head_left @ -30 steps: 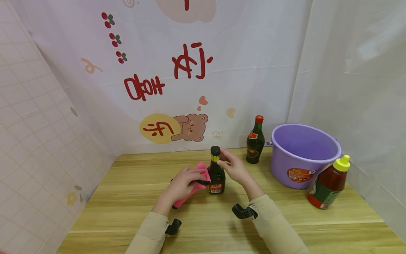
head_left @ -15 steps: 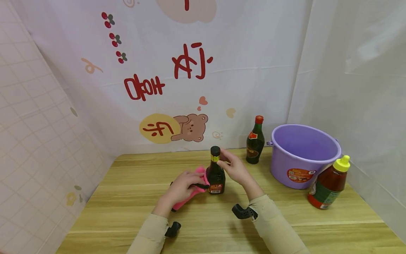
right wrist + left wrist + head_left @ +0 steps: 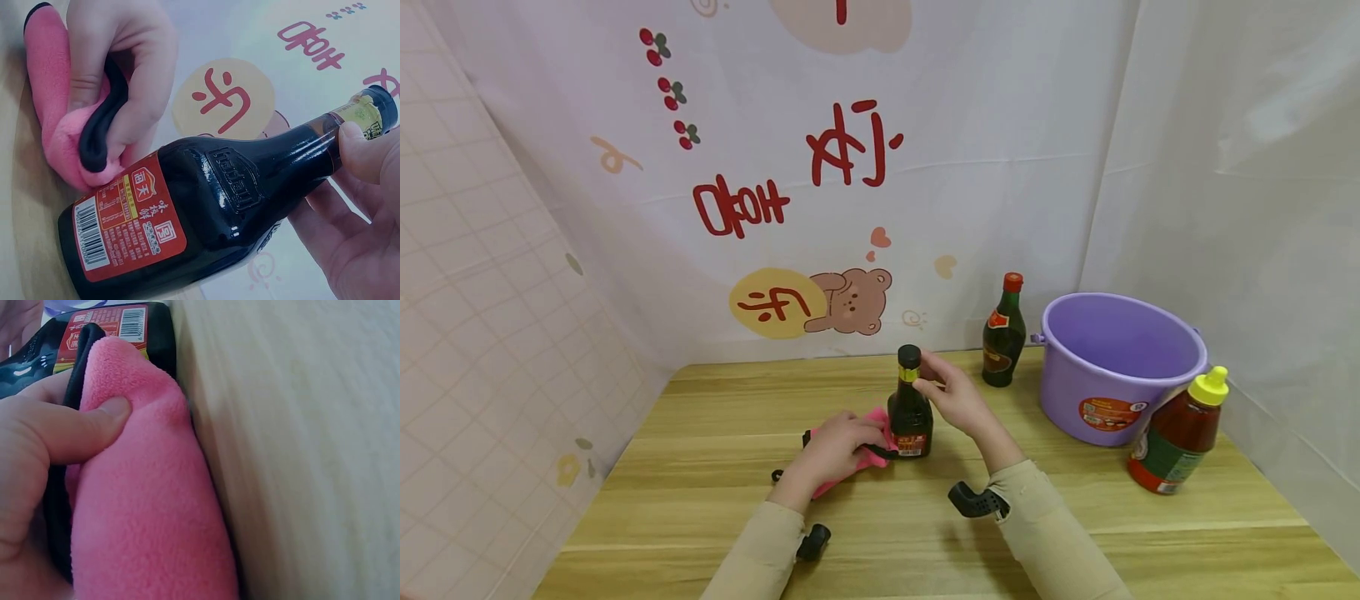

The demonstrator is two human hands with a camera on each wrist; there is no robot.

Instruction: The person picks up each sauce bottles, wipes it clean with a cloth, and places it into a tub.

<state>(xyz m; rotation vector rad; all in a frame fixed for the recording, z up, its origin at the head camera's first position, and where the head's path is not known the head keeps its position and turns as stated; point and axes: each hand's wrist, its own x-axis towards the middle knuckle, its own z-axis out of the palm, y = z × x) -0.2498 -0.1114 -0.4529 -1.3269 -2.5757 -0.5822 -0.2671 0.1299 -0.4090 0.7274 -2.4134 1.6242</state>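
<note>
The left hand (image 3: 842, 444) pinches a pink cloth (image 3: 150, 506) against a dark bottle (image 3: 910, 415) upright on the worktop (image 3: 700, 442); the right hand (image 3: 960, 398) holds its neck (image 3: 315, 153). Apparently mid-wipe, the next stroke likely needs that steady grip.

On the wooden tabletop (image 3: 902, 542) we see a purple bucket (image 3: 1063, 392) with an orange label, a red-capped green bottle (image 3: 1004, 337) standing beside it, and a yellow-capped bottle (image 3: 1176, 442) of red sauce in front. Behind, we see a white sheet (image 3: 1000, 117) printed with a bear (image 3: 855, 302).
</note>
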